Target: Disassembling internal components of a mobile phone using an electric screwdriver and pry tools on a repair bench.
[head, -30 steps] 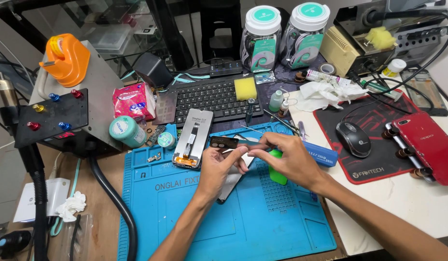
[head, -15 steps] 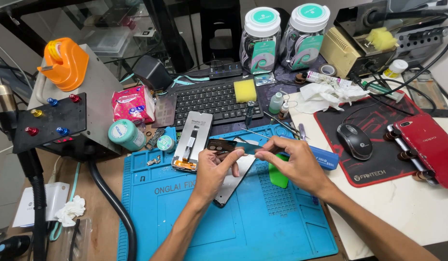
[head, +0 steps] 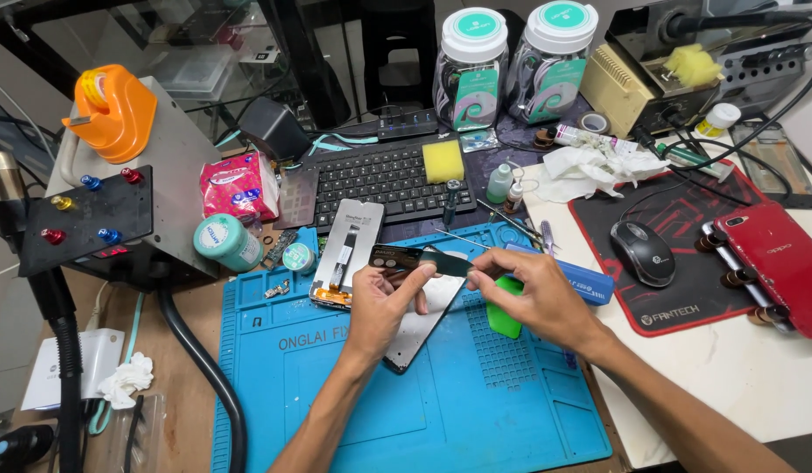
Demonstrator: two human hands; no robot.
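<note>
My left hand (head: 384, 307) grips the upper end of a black phone panel (head: 421, 337) that rests tilted on the blue work mat (head: 476, 412). A thin dark card (head: 413, 258) lies across the panel's top edge, against my left fingertips. My right hand (head: 533, 298) pinches the card's right end between thumb and fingers. A green pry tool (head: 504, 321) lies on the mat under my right hand. A second phone display (head: 346, 250), silver back up, lies on the mat just left of my left hand.
A black keyboard (head: 379, 180) with a yellow sponge (head: 442, 160) sits behind the mat. A mouse (head: 644, 252) and a red phone (head: 773, 263) are at the right, a grey machine with coloured knobs (head: 117, 210) at the left. Jars, small bottles and tweezers crowd the back.
Both hands stay over the mat with the dark card between them. The card and panel have shifted only slightly.
</note>
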